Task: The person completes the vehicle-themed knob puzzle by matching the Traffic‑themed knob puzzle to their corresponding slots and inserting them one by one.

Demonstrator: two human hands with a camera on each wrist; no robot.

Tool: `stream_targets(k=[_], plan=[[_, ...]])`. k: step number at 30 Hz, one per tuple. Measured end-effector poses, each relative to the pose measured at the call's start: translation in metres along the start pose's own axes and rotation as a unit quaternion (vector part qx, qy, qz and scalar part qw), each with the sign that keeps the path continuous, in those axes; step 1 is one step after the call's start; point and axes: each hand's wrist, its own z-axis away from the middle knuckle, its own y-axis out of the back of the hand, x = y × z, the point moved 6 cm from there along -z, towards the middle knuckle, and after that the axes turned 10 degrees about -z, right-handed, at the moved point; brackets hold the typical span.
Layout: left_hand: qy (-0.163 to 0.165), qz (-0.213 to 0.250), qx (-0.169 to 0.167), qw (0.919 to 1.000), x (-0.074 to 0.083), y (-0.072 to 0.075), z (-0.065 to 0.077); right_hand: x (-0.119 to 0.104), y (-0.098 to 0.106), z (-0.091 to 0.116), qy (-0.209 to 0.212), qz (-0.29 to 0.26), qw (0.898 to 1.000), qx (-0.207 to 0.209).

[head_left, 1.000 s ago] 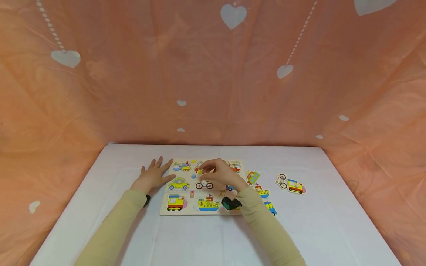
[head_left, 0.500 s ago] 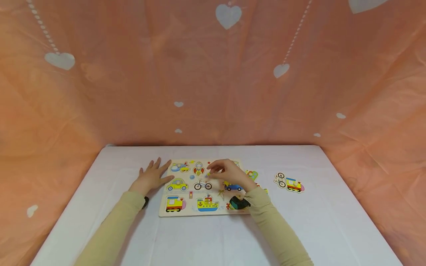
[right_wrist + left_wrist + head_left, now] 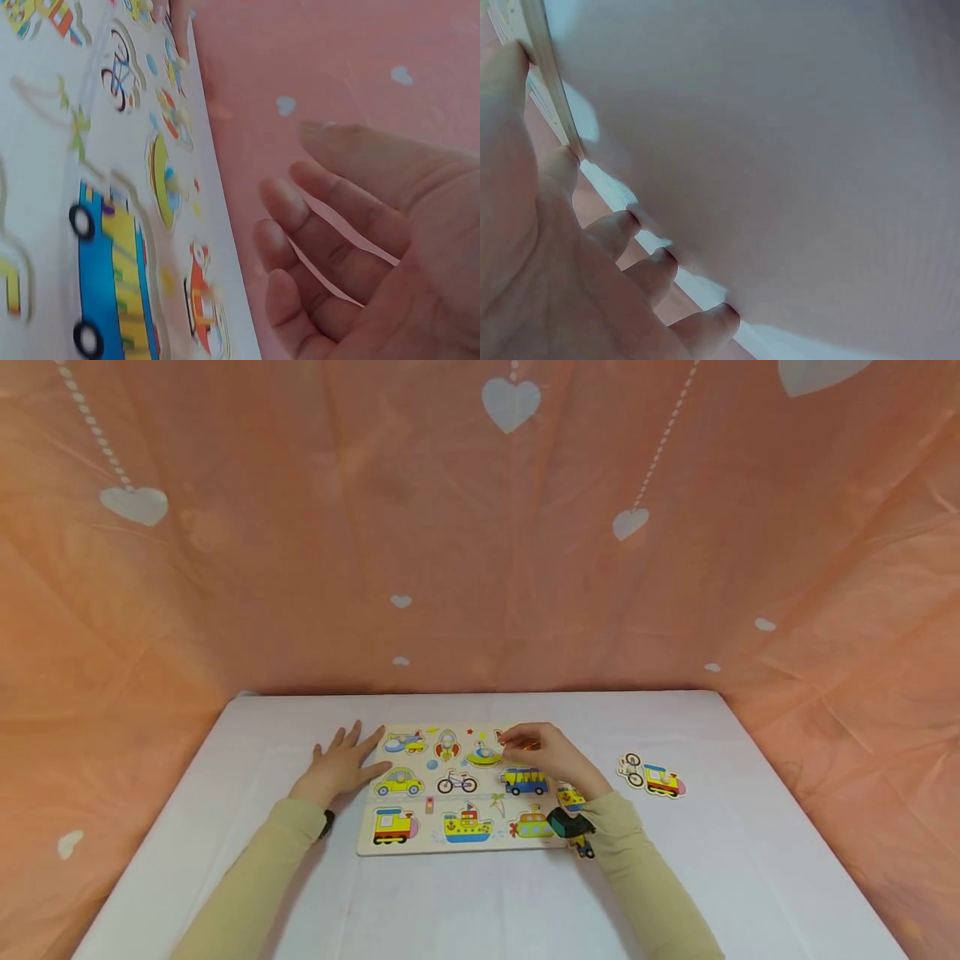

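Observation:
A wooden puzzle board (image 3: 480, 850) with vehicle pictures lies on the table in the head view. My left hand (image 3: 339, 772) rests at its left side, fingers spread, thumb and index fingertip touching the edge. Knobs stand on the plane (image 3: 403, 742), rocket (image 3: 446, 746), car (image 3: 399, 782) and flying saucer piece (image 3: 484, 755). Over the upper right of the board hovers my right hand (image 3: 551, 753), fingers loosely bent with nothing between them. The right wrist view shows this hand (image 3: 360, 247) apart from the board, near the helicopter (image 3: 201, 300). No knobs show on the bicycle (image 3: 457, 782) and bus pictures (image 3: 525, 781).
To the right lie a loose bicycle piece (image 3: 632, 769) and a train piece (image 3: 663, 781), close together. A boat piece (image 3: 570, 797) and another piece (image 3: 582, 846) are partly hidden by the right wrist. White cloth (image 3: 420, 910) covers the table; a pink curtain (image 3: 450, 527) hangs behind.
My right hand has moved right across the board, uncovering the rocket and then the flying saucer, while its forearm now hides more loose pieces. My left hand stays at the board's edge.

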Motion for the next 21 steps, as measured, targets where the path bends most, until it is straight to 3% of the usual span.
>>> stream_targets(k=[8,12,21], plan=[[0.0,0.004,-0.002,1.0,-0.003,-0.002,0.0,0.014,0.021,0.018,-0.031,-0.022,0.999,0.029],[0.001,0.005,-0.005,1.0,-0.002,-0.002,-0.001,0.007,0.03,0.03,-0.037,-0.037,0.998,0.033],[0.005,0.006,-0.003,1.0,-0.001,-0.001,0.0,0.055,0.059,0.052,-0.081,-0.025,0.995,0.06]])
